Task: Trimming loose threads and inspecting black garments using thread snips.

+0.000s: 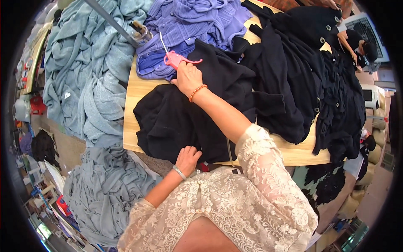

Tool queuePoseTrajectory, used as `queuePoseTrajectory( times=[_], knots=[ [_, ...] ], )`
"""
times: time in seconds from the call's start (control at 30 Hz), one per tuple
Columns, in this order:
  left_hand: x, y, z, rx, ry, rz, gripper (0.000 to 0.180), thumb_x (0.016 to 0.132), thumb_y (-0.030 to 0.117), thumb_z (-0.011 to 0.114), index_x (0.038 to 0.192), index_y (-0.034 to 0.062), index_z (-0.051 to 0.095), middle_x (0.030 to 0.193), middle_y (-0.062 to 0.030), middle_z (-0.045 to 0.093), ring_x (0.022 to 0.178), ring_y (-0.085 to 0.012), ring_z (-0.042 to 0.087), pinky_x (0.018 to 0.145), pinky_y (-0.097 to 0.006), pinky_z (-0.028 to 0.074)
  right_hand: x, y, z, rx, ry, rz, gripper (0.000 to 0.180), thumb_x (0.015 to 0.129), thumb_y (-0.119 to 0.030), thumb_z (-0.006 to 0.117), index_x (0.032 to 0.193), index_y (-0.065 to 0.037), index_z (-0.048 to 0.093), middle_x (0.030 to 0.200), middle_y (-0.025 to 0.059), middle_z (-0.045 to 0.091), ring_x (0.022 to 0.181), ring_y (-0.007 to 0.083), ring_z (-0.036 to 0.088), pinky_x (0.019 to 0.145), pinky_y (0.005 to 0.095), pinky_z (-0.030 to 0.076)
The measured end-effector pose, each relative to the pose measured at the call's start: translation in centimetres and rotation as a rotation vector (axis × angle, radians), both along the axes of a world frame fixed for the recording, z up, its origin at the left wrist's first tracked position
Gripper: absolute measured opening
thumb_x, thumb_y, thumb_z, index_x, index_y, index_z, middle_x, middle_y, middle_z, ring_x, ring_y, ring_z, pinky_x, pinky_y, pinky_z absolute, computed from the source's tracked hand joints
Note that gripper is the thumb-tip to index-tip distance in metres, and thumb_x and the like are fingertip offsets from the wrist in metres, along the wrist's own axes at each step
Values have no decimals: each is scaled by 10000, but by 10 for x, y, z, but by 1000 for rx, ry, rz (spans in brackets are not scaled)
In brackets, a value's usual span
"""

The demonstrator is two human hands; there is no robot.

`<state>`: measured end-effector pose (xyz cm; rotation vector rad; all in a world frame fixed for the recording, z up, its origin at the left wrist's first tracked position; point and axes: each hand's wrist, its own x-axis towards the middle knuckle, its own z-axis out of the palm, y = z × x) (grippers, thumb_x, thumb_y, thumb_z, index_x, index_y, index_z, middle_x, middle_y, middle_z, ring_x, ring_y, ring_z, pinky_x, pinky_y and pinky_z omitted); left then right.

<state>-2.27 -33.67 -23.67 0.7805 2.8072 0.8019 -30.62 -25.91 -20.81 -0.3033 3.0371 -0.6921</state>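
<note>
My right hand (189, 78) reaches forward over the table, its fingers wrapped around a pink air blow gun (174, 59) with a thin pale nozzle pointing away from me. Under that arm a black knit garment (168, 115) is spread near the front of the wooden table (131, 122). My left hand (188, 160) rests on the garment's near edge, fingers stretched out and holding nothing. Just beyond the blow gun lies a heap of purple ribbed garments (193, 21).
Pale blue-green knits (92, 84) are piled at the left, with grey garments (109, 185) heaped lower down. More black buttoned garments (285, 84) cover the right side. A clear jar of tools (141, 34) stands beside a grey pole (112, 22). Another person (357, 46) is at the far right.
</note>
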Motion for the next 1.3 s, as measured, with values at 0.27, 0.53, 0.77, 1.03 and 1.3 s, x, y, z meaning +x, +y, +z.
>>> queuePoseTrajectory(
  times=[0.27, 0.53, 0.77, 1.03, 1.3],
  knots=[
    [-37, -60, 42, -45, 186, 362, 155, 686, 27, 596, 817, 94, 644, 821, -109, 514, 815, -313, 512, 698, -410, 457, -22, 119, 65, -536, -138, -189, 284, 744, -262, 651, 794, 18, 646, 645, 178, 630, 646, 255, 665, 613, 405, 505],
    [-54, -98, 41, 2, 400, 272, 244, 713, 16, 617, 935, 88, 689, 865, -89, 541, 810, -283, 553, 679, -383, 460, 156, 296, 112, -225, -131, -190, 201, 826, -141, 739, 945, -3, 652, 674, 42, 604, 613, 135, 572, 620, 305, 486],
    [-24, -91, 14, -91, 19, 214, 371, 704, -23, 682, 1063, 47, 618, 1020, -99, 544, 962, -296, 553, 800, -392, 462, 289, 295, 57, 432, -347, -242, 318, 818, -43, 680, 1084, 8, 513, 1216, 226, 507, 947, 381, 622, 759, 460, 513],
    [-18, -94, -1, 125, -109, 378, 275, 668, -66, 661, 887, 41, 535, 910, -127, 507, 844, -330, 571, 721, -399, 494, 260, 223, 69, -56, -380, 235, 337, 787, -19, 676, 1099, -85, 566, 917, 123, 625, 889, 342, 604, 761, 419, 496],
    [-11, -102, -9, 341, -226, 419, 186, 680, -17, 625, 854, 26, 575, 894, -88, 543, 728, -207, 562, 655, -291, 474, 252, 142, 29, -77, -566, 534, 268, 852, -170, 666, 1044, -60, 516, 721, 191, 651, 715, 400, 658, 656, 502, 506]
  ],
)
